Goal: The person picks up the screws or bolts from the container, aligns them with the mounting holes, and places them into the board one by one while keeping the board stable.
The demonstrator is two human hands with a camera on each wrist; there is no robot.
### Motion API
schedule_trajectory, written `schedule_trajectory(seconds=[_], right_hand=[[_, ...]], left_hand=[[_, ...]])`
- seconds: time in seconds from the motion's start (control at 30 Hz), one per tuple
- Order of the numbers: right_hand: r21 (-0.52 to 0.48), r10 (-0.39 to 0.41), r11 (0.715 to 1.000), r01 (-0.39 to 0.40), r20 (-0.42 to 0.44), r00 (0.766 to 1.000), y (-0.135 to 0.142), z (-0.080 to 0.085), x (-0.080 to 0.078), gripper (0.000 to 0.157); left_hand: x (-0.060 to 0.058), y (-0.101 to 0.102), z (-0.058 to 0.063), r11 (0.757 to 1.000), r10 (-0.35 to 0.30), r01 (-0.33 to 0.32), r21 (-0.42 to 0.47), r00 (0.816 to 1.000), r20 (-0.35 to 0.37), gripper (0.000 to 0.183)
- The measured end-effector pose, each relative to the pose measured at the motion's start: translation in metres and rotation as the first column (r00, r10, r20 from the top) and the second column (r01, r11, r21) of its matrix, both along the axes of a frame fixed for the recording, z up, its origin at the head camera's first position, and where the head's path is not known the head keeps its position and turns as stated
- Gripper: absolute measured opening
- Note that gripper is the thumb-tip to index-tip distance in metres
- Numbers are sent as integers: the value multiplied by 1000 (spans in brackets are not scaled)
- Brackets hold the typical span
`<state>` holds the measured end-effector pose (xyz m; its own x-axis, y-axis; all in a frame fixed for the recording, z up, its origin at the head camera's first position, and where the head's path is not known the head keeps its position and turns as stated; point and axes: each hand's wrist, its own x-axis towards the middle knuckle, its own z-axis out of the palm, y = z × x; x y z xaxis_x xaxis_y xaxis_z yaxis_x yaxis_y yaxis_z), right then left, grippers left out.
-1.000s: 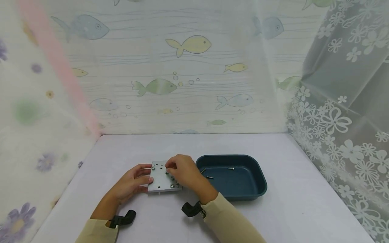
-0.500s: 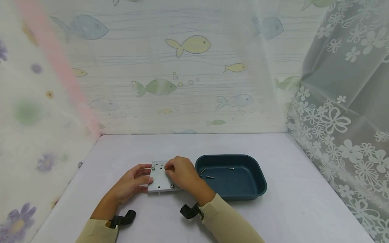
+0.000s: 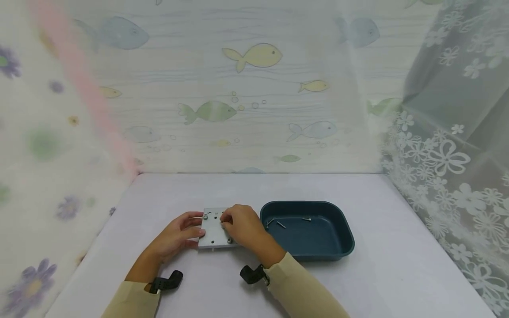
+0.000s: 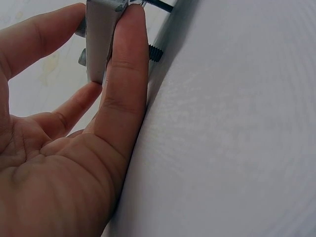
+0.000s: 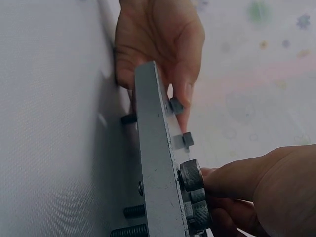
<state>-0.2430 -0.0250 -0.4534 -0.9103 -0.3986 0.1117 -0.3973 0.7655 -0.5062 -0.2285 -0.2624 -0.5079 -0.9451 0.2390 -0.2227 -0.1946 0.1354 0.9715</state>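
A silver metal plate point(image 3: 210, 232) with holes and several socket-head screws lies near the middle of the table. My left hand point(image 3: 179, 234) grips its left edge, thumb on top; in the left wrist view a finger runs beneath the plate point(image 4: 101, 39). My right hand point(image 3: 246, 227) is over the plate's right part, thumb and index finger pinching a screw, mostly hidden. The right wrist view has those fingers just behind a knurled screw head point(image 5: 191, 175). Threaded screw ends point(image 5: 129, 231) stick out under the plate.
Right of the plate stands a dark blue tray point(image 3: 346, 247), close to my right forearm. Loose screws point(image 3: 281, 224) lie inside it. A white cloth covers the table point(image 3: 381, 282); patterned curtains point(image 3: 254, 132) hang at the back and sides.
The head view has shifted slightly. My right fingertips have turned a little at the same spot on the plate, and one screw in the tray lies at a new angle. My left hand keeps its grip.
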Motion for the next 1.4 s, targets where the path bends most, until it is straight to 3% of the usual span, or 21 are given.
schedule_trajectory(seconds=[0.23, 0.77, 1.1, 1.4], right_hand=[[27, -17, 1000, 16, 13, 1000, 2, -8, -3, 11], [23, -18, 1000, 18, 9, 1000, -2, -14, -11, 12], [-92, 9, 996, -4, 56, 998, 11, 4, -14, 17], [-126, 52, 991, -42, 77, 996, 32, 21, -23, 18]], left_hand=[[-8, 2, -13, 1000, -13, 13, 22, 1000, 7, 71], [-20, -3, -24, 999, -20, 19, 42, 1000, 4, 70], [-29, -3, -30, 997, -41, 41, 66, 999, -7, 70], [-36, -6, -36, 997, -58, 59, 48, 998, -22, 72]])
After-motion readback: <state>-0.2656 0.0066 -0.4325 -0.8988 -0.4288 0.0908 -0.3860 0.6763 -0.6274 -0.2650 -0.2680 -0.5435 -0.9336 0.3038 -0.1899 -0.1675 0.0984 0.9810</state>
